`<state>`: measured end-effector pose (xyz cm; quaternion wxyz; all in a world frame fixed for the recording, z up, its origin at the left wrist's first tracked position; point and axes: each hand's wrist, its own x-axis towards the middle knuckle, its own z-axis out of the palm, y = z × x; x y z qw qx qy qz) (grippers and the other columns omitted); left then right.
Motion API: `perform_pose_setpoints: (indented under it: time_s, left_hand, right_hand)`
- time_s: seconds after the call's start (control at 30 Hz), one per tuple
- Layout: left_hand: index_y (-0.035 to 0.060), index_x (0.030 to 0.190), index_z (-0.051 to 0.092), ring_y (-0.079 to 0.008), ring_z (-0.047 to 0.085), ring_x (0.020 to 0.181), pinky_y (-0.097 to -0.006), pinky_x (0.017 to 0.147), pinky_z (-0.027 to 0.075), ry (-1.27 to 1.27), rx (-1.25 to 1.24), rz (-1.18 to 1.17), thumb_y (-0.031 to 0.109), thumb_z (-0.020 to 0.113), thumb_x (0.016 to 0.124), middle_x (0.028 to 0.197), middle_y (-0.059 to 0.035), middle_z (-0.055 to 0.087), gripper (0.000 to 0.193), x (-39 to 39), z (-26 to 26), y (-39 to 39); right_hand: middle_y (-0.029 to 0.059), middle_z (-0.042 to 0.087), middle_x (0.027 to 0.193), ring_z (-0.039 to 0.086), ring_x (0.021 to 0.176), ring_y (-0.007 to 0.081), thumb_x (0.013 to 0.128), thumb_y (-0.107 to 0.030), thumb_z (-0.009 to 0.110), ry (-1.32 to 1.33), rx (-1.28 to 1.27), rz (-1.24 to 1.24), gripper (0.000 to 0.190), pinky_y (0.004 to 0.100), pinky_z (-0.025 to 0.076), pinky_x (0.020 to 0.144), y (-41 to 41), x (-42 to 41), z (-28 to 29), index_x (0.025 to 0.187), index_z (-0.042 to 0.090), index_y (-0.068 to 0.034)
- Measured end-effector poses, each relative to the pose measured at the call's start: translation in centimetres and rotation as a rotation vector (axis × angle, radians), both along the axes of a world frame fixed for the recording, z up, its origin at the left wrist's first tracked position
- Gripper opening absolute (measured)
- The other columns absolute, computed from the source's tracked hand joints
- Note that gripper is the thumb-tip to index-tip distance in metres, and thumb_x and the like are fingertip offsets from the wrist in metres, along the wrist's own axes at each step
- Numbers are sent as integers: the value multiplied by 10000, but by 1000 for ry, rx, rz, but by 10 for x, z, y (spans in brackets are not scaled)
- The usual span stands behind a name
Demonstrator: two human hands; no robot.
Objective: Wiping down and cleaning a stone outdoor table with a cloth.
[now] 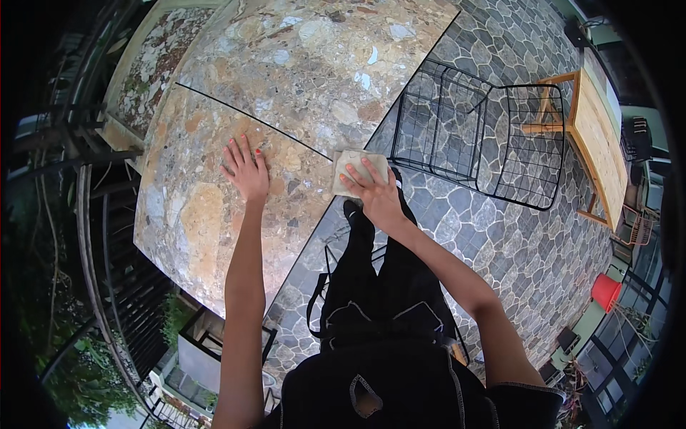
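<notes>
A folded beige cloth lies at the near right edge of a stone-patterned tabletop. My right hand presses flat on the cloth, its fingers spread over the top. Part of the cloth reaches the table's edge, beside the end of a dark seam that runs across the top. My left hand rests palm down on the bare stone surface, left of the cloth, with fingers apart and nothing in it.
A black wire-grid chair stands right of the table on grey stone paving. Farther right is a wooden table. A red pot sits near the wall. Dark railings and greenery run along the left.
</notes>
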<state>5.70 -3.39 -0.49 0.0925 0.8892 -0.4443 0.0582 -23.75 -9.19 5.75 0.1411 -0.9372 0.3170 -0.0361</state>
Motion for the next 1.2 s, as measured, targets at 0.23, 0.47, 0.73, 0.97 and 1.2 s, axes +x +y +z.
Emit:
perform_pose_setpoints:
  time_s: [0.23, 0.47, 0.73, 0.97, 1.2]
  left_hand:
    - [235, 1429, 179, -291, 101, 1367, -598, 1033, 40, -31, 174, 22, 408, 289, 927, 1482, -85, 153, 542, 5, 4, -4]
    - [183, 1424, 204, -320, 76, 1367, -529, 1067, 25, 131, 48, -389, 325, 340, 918, 1483, -124, 130, 543, -67, 24, -61]
    - [132, 1410, 238, -315, 111, 1361, -492, 1072, 62, 46, 173, -496, 267, 349, 917, 1475, -128, 155, 523, -81, 27, -70]
    - [119, 1356, 326, -322, 199, 1318, -499, 1047, 125, 153, 91, -633, 241, 455, 864, 1415, -158, 259, 523, -116, 46, -157]
    - [147, 1415, 231, -316, 69, 1370, -515, 1077, 6, 48, 234, -860, 295, 377, 895, 1483, -113, 138, 560, -164, 37, -263]
  right_hand:
    - [128, 574, 1119, 574, 1013, 224, 761, -45, 447, -654, 1715, -748, 492, 335, 440, 890, -30, -63, 6, 1252, 444, -22]
    - [158, 543, 1169, 552, 1056, 282, 781, -184, 513, -1448, 2090, -839, 495, 404, 434, 917, -49, -134, 13, 1227, 431, 14]
    - [149, 482, 1275, 481, 1156, 291, 863, -536, 435, -2019, 2240, -395, 667, 445, 373, 974, -82, -144, 6, 1301, 391, -34]
    - [129, 516, 1230, 506, 1127, 262, 871, -463, 477, -1946, 2038, -677, 587, 429, 393, 960, -148, -152, 1, 1277, 417, -42]
    - [94, 543, 1177, 558, 1038, 223, 896, -367, 486, -1780, 1801, -957, 488, 388, 459, 878, -244, -152, -32, 1260, 407, -52]
